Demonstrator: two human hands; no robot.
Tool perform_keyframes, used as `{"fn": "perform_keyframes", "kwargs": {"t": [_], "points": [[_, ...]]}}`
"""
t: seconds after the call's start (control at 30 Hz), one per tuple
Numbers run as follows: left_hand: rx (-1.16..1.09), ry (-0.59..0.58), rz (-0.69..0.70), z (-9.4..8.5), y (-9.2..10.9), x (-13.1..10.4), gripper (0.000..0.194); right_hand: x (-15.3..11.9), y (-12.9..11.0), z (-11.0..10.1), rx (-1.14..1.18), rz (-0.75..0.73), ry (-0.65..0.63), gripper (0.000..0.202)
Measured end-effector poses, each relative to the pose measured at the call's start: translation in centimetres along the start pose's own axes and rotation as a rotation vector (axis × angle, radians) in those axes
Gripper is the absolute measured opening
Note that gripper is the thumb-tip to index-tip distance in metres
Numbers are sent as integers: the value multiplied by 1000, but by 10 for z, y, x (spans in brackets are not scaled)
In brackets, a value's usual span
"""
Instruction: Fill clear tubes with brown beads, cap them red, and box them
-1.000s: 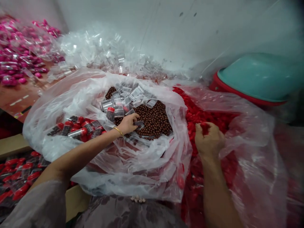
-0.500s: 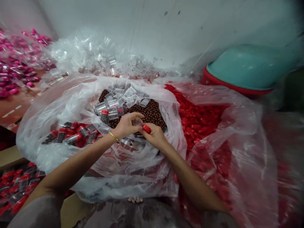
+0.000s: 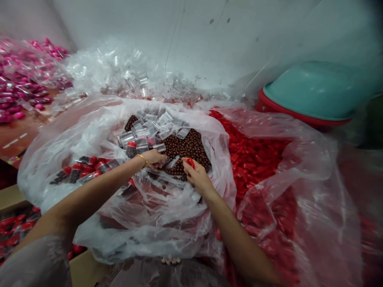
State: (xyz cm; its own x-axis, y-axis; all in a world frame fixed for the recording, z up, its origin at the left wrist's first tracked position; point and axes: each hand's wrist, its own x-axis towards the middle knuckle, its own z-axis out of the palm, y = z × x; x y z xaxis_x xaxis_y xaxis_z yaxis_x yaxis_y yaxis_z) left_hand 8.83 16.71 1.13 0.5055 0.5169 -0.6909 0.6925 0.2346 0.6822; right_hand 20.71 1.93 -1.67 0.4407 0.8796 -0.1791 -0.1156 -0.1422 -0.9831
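My left hand (image 3: 154,158), with a gold bangle at the wrist, is closed round a small clear plastic jar (image 3: 173,161). The jar lies tilted at the surface of the brown beads (image 3: 187,145), its mouth end pointing right. Just across from it, my right hand (image 3: 198,177) pinches a red cap (image 3: 190,162) between thumb and fingers, above the beads' near edge. Empty clear jars (image 3: 152,123) lie heaped on the far side of the beads. Filled jars with red caps (image 3: 86,167) rest on the plastic sheet to the left.
A crumpled clear plastic sheet (image 3: 167,223) surrounds the beads. Loose red caps (image 3: 254,155) fill a bag on the right. Behind it sit teal and red basins (image 3: 311,91). More clear jars (image 3: 107,67) are piled by the wall; pink-capped ones (image 3: 24,91) lie far left.
My hands have moved apart. The left hand has lowered the jar left and down to the beads, while the right keeps a red cap and has shifted slightly right.
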Motion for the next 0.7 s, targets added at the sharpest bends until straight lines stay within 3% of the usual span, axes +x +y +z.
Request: {"fn": "perform_keyframes", "kwargs": {"t": [0.1, 0.27, 0.4, 0.57, 0.7], "points": [[-15, 100, 41, 3, 8, 20, 24, 0, -1, 1, 133, 111, -12, 52], [-199, 205, 215, 27, 15, 44, 17, 0, -1, 3, 183, 106, -14, 53], [-347, 167, 363, 31, 11, 42, 17, 0, 2, -1, 228, 85, -25, 50], [-468, 70, 772, 23, -4, 31, 36, 1, 2, -6, 323, 84, 7, 40], [-431, -46, 881, 19, -14, 16, 42, 1, -6, -4, 176, -44, 78, 38]]}}
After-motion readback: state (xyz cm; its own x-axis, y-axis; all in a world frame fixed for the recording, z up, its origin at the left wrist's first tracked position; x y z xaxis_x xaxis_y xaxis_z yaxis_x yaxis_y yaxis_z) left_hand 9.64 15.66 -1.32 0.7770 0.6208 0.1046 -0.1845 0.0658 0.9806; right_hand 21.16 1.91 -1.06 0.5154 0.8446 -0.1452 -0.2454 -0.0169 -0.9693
